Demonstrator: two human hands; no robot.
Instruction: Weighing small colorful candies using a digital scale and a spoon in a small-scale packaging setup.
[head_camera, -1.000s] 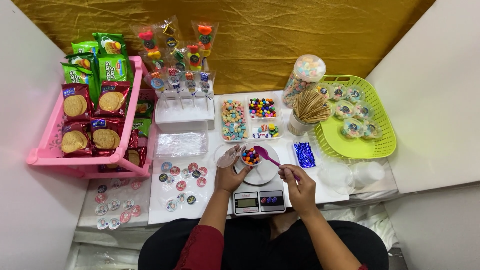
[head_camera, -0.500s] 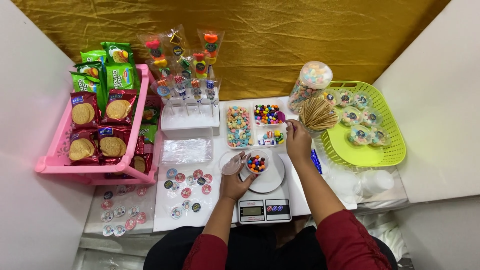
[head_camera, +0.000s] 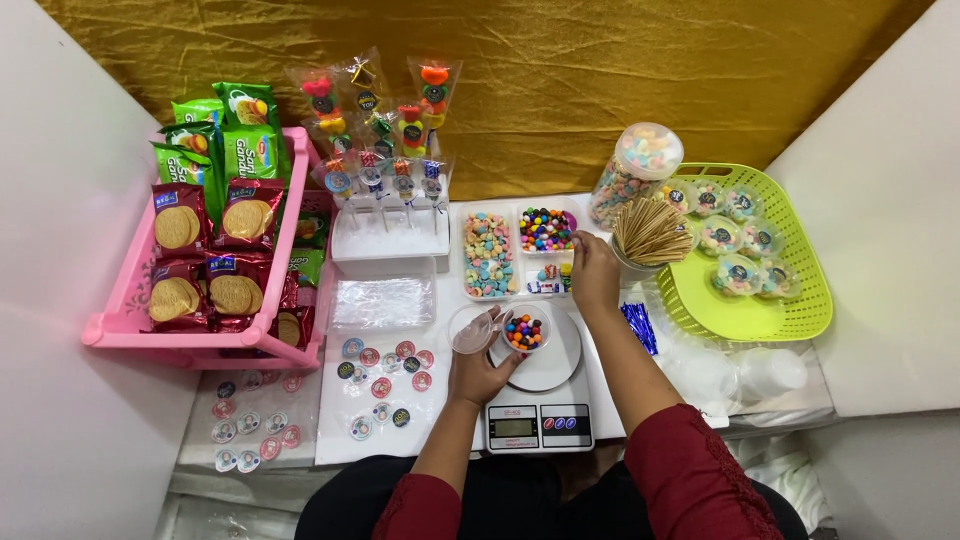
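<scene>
Pink rack (head_camera: 125, 300), lime-green basket (head_camera: 790, 300)

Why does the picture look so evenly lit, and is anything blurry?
Head view: soft, even light, only faint shadows under the left hand and right hand; mild sheen on the gold backdrop cloth; the candy cup is sharp; straight edges bow slightly toward the corners.

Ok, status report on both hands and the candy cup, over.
Left hand holds clear lid, steadying small candy cup on the kitchen scale. Right hand reaching into divided candy tray. Nothing blocking.
</scene>
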